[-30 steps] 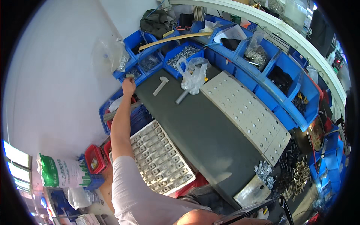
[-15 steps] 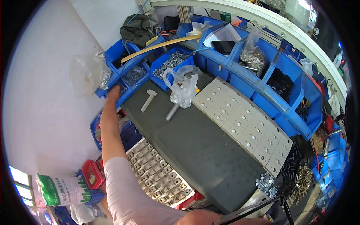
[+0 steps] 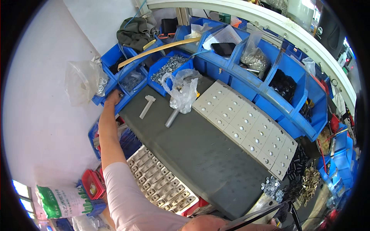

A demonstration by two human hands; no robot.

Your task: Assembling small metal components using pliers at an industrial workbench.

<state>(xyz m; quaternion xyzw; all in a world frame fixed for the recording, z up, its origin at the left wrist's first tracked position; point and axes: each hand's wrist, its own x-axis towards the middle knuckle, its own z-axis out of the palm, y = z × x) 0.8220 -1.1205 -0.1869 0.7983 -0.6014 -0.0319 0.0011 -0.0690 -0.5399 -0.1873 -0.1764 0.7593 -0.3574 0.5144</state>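
Observation:
My left hand reaches into a small blue bin at the left end of the bench. Its fingers are down among the contents, mostly hidden, so any grip on a part does not show. Beside it stand a blue bin of small metal parts and a clear plastic bag. A small skin-coloured patch at the lower edge, right of centre, seems to be my right hand; its fingers cannot be made out. On the dark mat lie a pale T-shaped piece and a grey cylinder.
A block of beige plates with white round pieces lies along the blue bins. Nearer are a tray of metal castings, loose nuts and brass-coloured parts. A plastic bag rests against a bin of nuts.
The whole view has shifted slightly, the bench sitting a little further left. My left hand stays at the same small bin, its wrist turned slightly.

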